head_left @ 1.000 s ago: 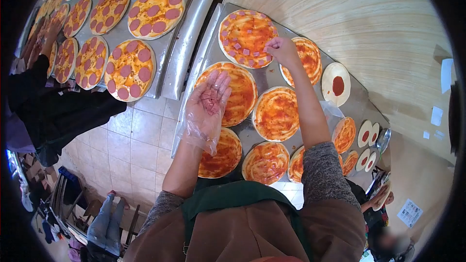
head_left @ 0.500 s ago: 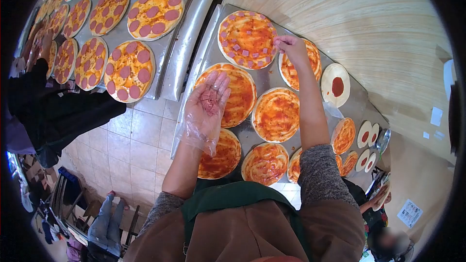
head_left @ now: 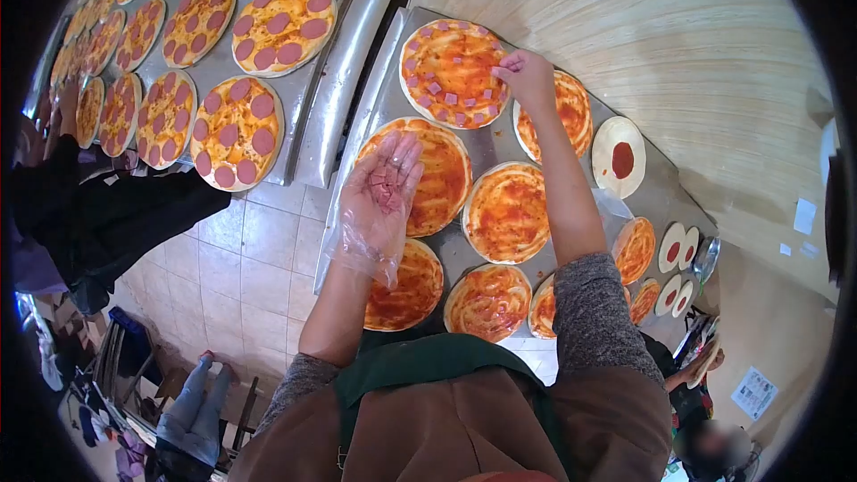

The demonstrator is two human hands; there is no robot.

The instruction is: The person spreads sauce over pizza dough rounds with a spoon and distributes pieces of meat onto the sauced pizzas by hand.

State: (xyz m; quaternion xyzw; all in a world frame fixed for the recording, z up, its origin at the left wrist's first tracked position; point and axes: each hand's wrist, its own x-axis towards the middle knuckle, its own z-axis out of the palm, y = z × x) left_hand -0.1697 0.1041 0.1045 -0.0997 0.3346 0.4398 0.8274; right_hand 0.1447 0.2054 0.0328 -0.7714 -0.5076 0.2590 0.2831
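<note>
My left hand (head_left: 384, 201), in a clear plastic glove, is palm up with its fingers slightly cupped. In its palm lie small pink diced ham pieces (head_left: 386, 194). Beneath that hand is a pizza base spread with red sauce (head_left: 444, 174). At the far end of the table, my right hand (head_left: 527, 78) is closed in a pinch over the right edge of a sauced pizza (head_left: 460, 71). Ham cubes dot this pizza, mostly around its rim. What the pinching fingertips hold is too small to make out.
More sauced bases, such as one in the middle (head_left: 507, 212), cover the metal table (head_left: 486, 145). Dough with a sauce spot (head_left: 618, 158) lies right, near the wall. Sausage-topped pizzas (head_left: 237, 132) fill another table at left, beside a person in dark clothes (head_left: 116, 223).
My right hand has shifted slightly left and up, further over the pizza's right edge. My left hand stays in place, palm up. The person at left has moved an arm slightly.
</note>
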